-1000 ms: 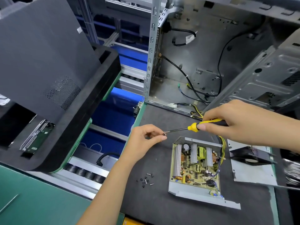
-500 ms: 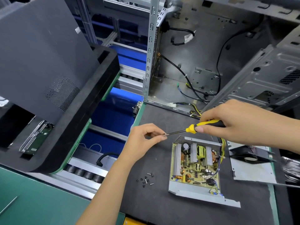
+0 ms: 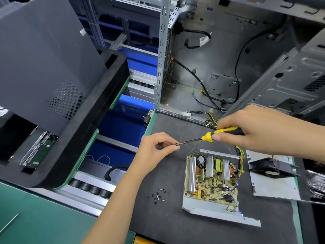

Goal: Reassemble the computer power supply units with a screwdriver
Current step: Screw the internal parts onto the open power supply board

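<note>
An open power supply (image 3: 211, 180) lies on the dark mat, its yellow circuit board and silver heat sinks exposed in a grey metal base. My right hand (image 3: 249, 127) grips a yellow and black screwdriver (image 3: 221, 132), its shaft pointing left. My left hand (image 3: 158, 147) pinches a small dark screw (image 3: 177, 144) against the screwdriver's tip, above and left of the power supply. Several loose screws (image 3: 158, 195) lie on the mat to the lower left of the unit. The supply's metal cover with a black fan (image 3: 274, 170) rests to the right.
An open computer case (image 3: 219, 67) stands at the back, with black cables inside. A black foam tray (image 3: 73, 138) holding a hard drive (image 3: 37, 150) sits on the left, under a dark side panel (image 3: 44, 55). A blue roller conveyor (image 3: 121, 124) runs between tray and mat.
The screwdriver tip and the screw in my left fingers have come together; both hands have stayed almost in place.
</note>
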Demonstrator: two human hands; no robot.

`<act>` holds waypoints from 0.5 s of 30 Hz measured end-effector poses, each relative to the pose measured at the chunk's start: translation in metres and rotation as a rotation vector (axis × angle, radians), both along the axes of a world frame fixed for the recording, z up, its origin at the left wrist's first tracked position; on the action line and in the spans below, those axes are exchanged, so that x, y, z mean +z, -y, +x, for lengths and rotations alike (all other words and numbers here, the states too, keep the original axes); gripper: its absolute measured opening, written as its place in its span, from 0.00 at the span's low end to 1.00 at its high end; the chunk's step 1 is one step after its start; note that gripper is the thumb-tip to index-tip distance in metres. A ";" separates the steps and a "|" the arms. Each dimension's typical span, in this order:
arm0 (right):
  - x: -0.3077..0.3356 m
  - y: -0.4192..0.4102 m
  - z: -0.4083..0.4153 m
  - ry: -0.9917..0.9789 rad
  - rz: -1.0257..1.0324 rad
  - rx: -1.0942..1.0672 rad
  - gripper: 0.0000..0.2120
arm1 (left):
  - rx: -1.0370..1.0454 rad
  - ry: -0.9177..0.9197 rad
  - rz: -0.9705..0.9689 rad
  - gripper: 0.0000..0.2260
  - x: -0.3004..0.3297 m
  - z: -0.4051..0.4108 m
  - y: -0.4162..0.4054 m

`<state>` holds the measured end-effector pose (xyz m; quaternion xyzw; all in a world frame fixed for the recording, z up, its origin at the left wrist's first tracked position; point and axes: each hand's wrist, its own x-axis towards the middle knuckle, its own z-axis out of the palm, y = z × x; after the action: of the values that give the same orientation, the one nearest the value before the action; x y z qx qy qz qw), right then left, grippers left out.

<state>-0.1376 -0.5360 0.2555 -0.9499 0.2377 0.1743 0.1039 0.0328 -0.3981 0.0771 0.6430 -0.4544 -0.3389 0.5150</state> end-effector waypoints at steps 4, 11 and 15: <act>-0.003 0.000 0.003 -0.012 0.006 -0.013 0.21 | -0.020 0.183 -0.040 0.03 0.003 -0.002 0.002; -0.007 0.005 0.008 0.015 0.068 -0.055 0.20 | 0.065 0.209 -0.137 0.03 -0.003 -0.011 0.001; -0.008 0.003 0.009 0.001 0.097 -0.055 0.19 | 0.051 0.167 -0.113 0.06 -0.006 -0.011 0.000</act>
<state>-0.1285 -0.5394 0.2478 -0.9370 0.2548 0.1824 0.1545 0.0214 -0.3980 0.0714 0.6504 -0.4975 -0.2445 0.5193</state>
